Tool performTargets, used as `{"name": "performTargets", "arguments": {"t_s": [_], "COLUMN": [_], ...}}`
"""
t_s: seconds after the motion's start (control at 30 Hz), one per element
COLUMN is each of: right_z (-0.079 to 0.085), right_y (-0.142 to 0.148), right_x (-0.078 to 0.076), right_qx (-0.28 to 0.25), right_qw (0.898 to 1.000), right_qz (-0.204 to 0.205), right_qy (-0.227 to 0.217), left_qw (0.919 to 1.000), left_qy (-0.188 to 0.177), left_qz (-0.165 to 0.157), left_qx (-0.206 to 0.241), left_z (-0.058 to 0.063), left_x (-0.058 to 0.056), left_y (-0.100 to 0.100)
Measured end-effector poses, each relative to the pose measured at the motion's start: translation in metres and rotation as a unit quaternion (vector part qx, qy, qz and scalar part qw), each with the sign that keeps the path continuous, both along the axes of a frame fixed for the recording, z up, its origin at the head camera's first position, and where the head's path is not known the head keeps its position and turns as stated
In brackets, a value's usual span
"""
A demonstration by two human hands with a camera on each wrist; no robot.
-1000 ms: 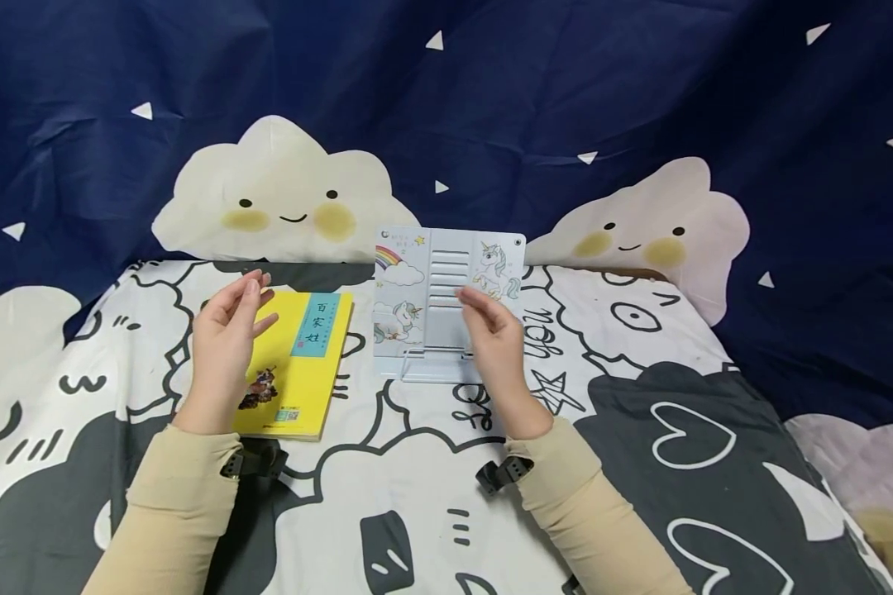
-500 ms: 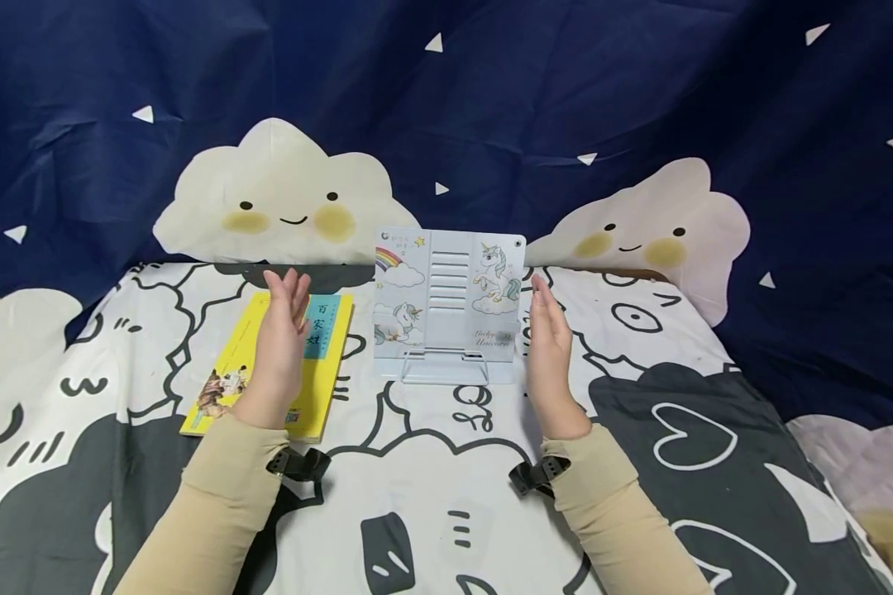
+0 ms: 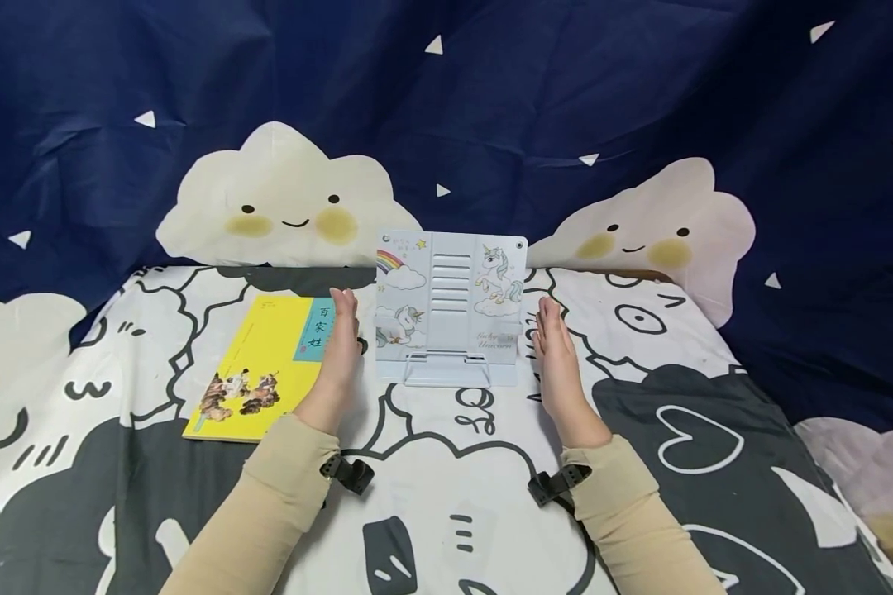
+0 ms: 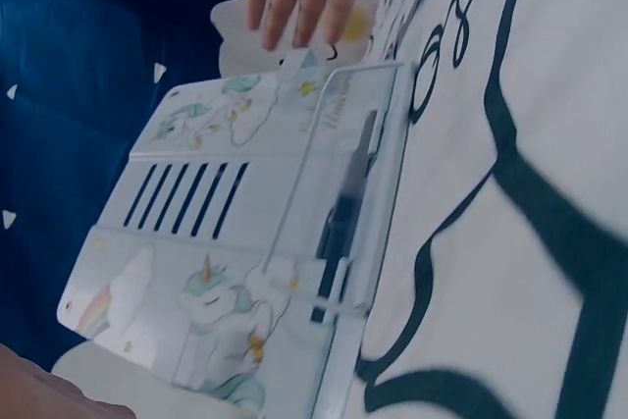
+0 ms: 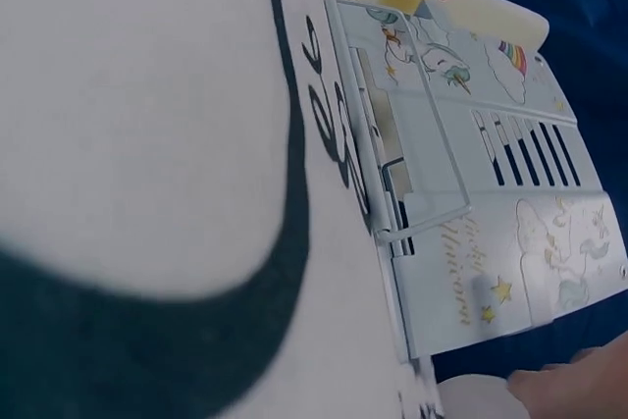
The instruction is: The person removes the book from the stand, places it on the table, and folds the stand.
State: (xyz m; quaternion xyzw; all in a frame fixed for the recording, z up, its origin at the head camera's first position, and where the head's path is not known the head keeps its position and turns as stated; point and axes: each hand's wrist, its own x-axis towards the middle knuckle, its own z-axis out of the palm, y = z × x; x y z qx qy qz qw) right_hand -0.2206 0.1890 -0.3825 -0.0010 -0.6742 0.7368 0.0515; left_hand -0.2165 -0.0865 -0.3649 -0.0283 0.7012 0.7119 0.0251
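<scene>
Left hand (image 3: 335,355) and right hand (image 3: 562,372) — each grip straight-fingered, holding nothing — face each other; a yellow rectangular book (image 3: 256,355) lies left of a white unicorn-printed stand (image 3: 450,322), tilted back between the hands; behind, navy cloud-printed fabric (image 3: 491,99).

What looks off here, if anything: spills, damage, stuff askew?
Nothing stands out. The stand is propped up and looks intact; the book lies flat, partly hidden by the left hand. No spill shows.
</scene>
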Motion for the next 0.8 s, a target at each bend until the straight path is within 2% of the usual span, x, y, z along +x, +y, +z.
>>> {"name": "performTargets", "arguments": {"t_s": [0.17, 0.33, 0.43, 0.5, 0.63, 0.8], "right_z": [-0.004, -0.011, -0.015, -0.018, -0.022, -0.026], "right_y": [0.006, 0.015, 0.020, 0.022, 0.025, 0.028], "right_x": [-0.001, -0.005, -0.008, -0.010, -0.013, -0.013], "right_qx": [-0.020, -0.084, -0.121, -0.138, -0.161, -0.166], "right_qw": [0.997, 0.988, 0.980, 0.975, 0.967, 0.964], "right_qz": [0.061, 0.109, 0.134, 0.149, 0.167, 0.172], "right_qy": [-0.046, -0.072, -0.083, -0.092, -0.109, -0.117], "left_qw": [0.9997, 0.9988, 0.9972, 0.9956, 0.9953, 0.9965], "left_qy": [-0.021, -0.042, -0.067, -0.086, -0.091, -0.073], "left_qz": [-0.001, 0.000, 0.026, 0.029, 0.007, -0.019], "left_qx": [0.008, 0.025, 0.020, 0.024, 0.033, 0.036], "left_z": [-0.005, -0.009, -0.010, -0.010, -0.013, -0.015], "left_x": [0.002, 0.008, 0.012, 0.015, 0.018, 0.018], "left_y": [0.009, 0.018, 0.021, 0.022, 0.022, 0.024]}}
